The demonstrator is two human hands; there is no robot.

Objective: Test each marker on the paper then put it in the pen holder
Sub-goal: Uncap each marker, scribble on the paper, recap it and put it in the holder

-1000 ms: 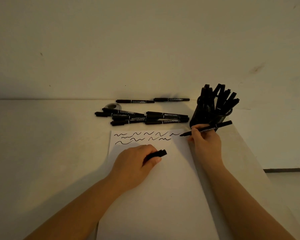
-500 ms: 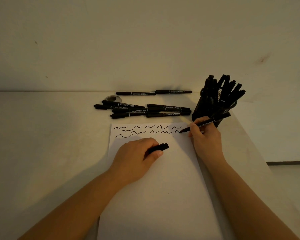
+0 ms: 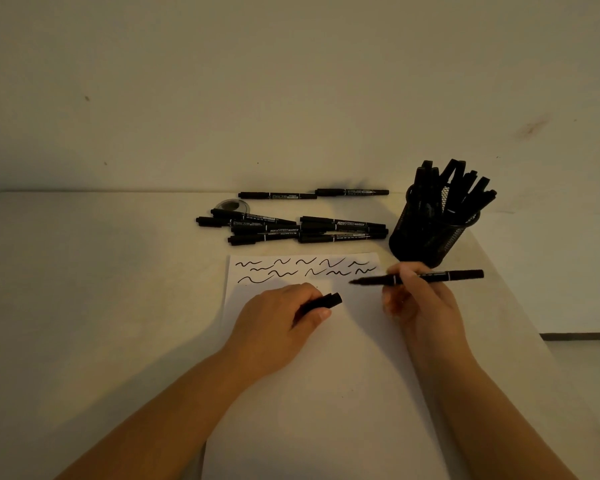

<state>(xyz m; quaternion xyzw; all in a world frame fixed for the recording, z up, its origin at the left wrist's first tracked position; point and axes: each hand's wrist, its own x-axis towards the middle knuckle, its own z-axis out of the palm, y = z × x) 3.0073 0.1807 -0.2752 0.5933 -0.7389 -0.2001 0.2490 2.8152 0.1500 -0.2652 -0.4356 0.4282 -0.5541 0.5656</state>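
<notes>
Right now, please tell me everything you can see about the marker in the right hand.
The marker is slim and black, it looks like plastic, with thin pale bands and small print on the barrel that is too small to read. Its cap is off at the left end, so the dark tip is bare and points left over the right side of the paper, near the squiggles. It lies nearly level. The right hand pinches it near the middle. The left hand grips a black cap, probably from this marker.
</notes>
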